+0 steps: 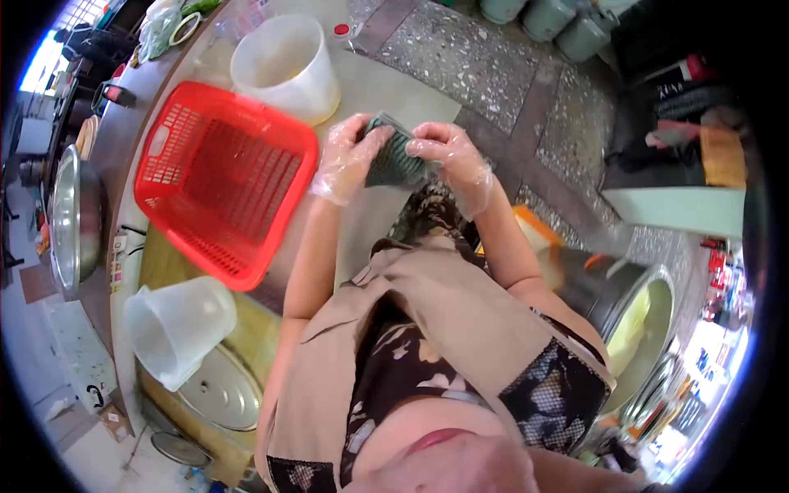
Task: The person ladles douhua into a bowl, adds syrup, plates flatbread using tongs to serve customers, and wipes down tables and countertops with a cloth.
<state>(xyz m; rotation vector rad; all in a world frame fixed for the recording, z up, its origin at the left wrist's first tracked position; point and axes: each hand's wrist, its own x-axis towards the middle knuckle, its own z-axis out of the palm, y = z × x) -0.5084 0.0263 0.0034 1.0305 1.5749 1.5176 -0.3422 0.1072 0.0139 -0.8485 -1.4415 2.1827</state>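
Note:
A dark green, ribbed cloth (393,163) is held up in front of my body between both hands. My left hand (345,158), in a clear plastic glove, grips its left side with the thumb across the front. On the right edge, my right hand (454,158), gloved the same way, pinches the cloth between thumb and fingers. A paler grey-green strip runs along the top edge. Just left of my left hand stands a red plastic basket (283,177) with slotted walls. Behind it is a translucent white bucket (283,70).
At lower left, a second translucent bucket (182,329) lies tilted by a round metal lid (220,390). A large metal basin (76,218) stands at the far left. To my right is a big metal pot (608,304). Gas cylinders (549,20) stand on the speckled floor.

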